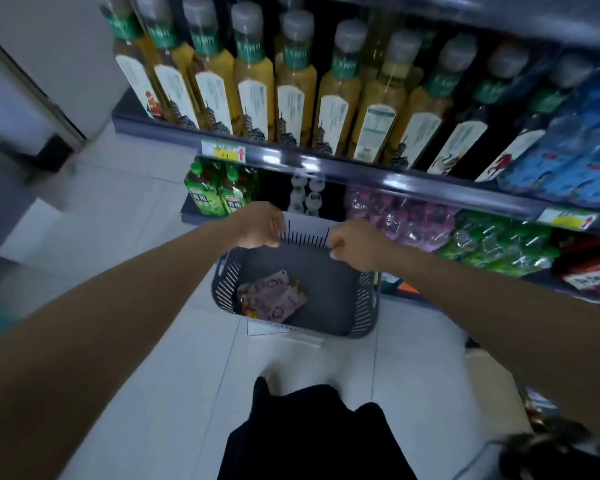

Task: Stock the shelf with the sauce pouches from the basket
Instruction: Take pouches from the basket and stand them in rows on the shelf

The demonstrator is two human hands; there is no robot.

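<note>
- The left hand [257, 225] is gripping the far rim of the basket [226, 280], its fingers curling over the edge.
- The right hand [355, 244] is clenching round the same rim, near the left hand.
- The basket, grey and slatted, is sitting on the tiled floor [136, 244] in front of the shelf [361, 173].
- The sauce pouches [274, 296], pink, are lying heaped on the basket's bottom, toward its left side.
- Bottles [291, 84] of yellow liquid are standing in a row on the shelf above.
</note>
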